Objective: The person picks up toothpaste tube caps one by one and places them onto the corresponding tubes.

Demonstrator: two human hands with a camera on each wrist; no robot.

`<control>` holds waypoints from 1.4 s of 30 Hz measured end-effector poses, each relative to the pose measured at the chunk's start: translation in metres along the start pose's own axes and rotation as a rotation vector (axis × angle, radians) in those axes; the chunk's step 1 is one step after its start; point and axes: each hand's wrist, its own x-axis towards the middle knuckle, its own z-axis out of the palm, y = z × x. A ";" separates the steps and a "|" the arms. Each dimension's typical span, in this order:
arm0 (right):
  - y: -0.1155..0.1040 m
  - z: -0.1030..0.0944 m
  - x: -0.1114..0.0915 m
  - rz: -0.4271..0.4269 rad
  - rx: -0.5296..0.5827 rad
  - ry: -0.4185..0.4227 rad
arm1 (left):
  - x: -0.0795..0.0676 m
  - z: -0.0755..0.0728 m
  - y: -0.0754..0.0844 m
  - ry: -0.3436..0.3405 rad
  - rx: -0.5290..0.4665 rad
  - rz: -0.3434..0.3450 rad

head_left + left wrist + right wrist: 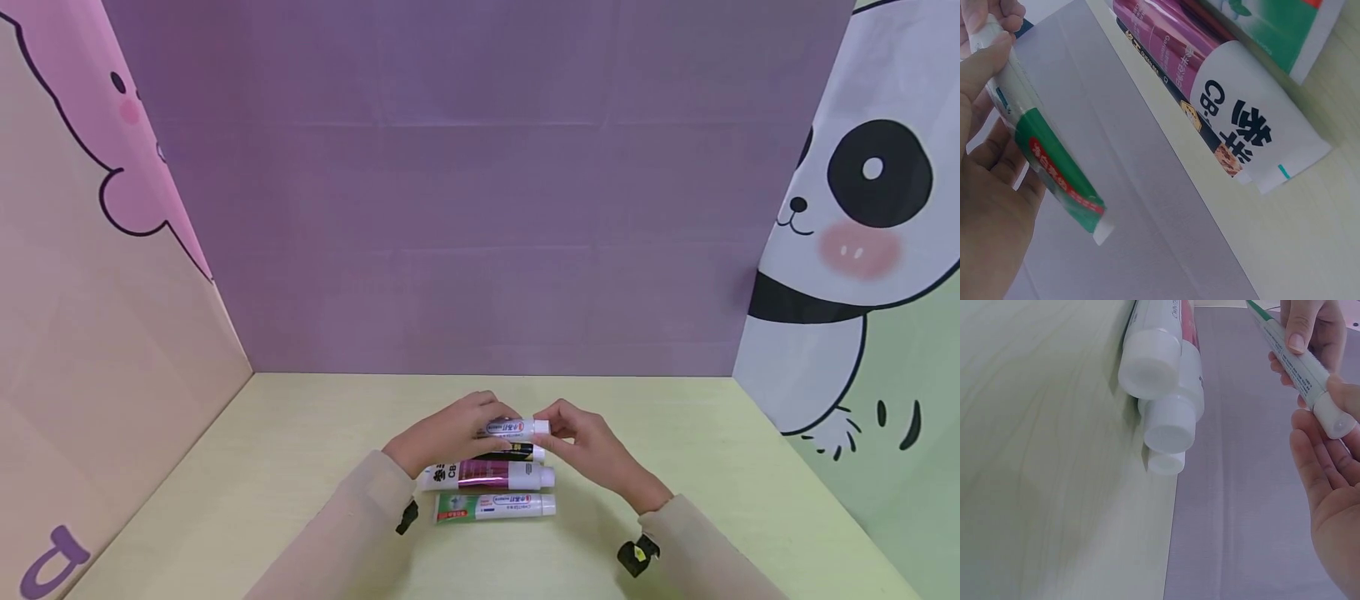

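Observation:
My left hand [461, 429] holds a white and green toothpaste tube [513, 429] between thumb and fingers, around its middle. At the cap end, my right hand [592, 446] pinches the same tube; the right wrist view shows the thumb above and fingers beneath. The left wrist view shows its green end [1060, 165] with a red label pointing away from the palm. Below it in the head view lie a black tube [517, 452], partly hidden by the left hand, a purple and white tube [487, 476] and another green and white tube [495, 507], caps to the right.
The pale wooden table [315, 417] meets a purple back panel [487, 208]. A pink cartoon panel [112, 250] stands on the left and a panda panel [847, 350] on the right. Both wrists wear black straps.

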 end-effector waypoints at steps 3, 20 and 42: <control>-0.001 -0.001 0.000 -0.013 -0.001 0.007 | 0.000 0.000 0.000 0.011 -0.001 -0.002; -0.002 -0.009 -0.004 -0.014 -0.030 0.048 | -0.007 -0.010 -0.002 0.051 0.028 -0.008; 0.003 -0.021 -0.012 0.042 0.020 0.085 | -0.028 -0.016 -0.031 0.095 -0.029 -0.038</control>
